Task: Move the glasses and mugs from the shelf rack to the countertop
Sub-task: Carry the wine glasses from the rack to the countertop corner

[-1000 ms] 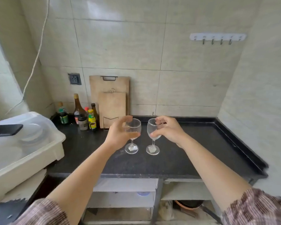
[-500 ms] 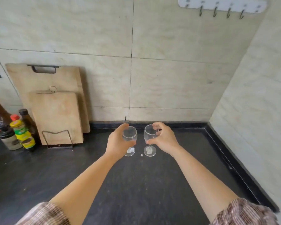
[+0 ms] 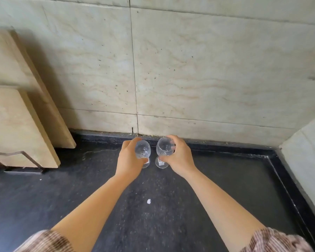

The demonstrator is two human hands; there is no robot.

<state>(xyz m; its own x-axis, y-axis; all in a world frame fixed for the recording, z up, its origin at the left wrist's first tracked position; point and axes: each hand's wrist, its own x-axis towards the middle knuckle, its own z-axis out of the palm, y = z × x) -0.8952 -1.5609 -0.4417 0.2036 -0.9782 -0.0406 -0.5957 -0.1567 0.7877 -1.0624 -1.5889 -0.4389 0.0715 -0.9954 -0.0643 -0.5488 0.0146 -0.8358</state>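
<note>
Two clear stemmed wine glasses stand upright side by side at the back of the black countertop, close to the tiled wall. My left hand is wrapped around the bowl of the left glass. My right hand grips the bowl of the right glass. Both glass feet appear to rest on the counter, each with a small white sticker on it. The shelf rack and any mugs are out of view.
Two wooden cutting boards lean against the wall at the left, the front one in a wire stand. A raised black rim edges the counter at the right, next to the side wall. A white speck lies mid-counter.
Both hands carried the glasses from the counter's middle toward the back wall. The view has closed in, so the bottles, tub and hook rail have dropped out of sight.
</note>
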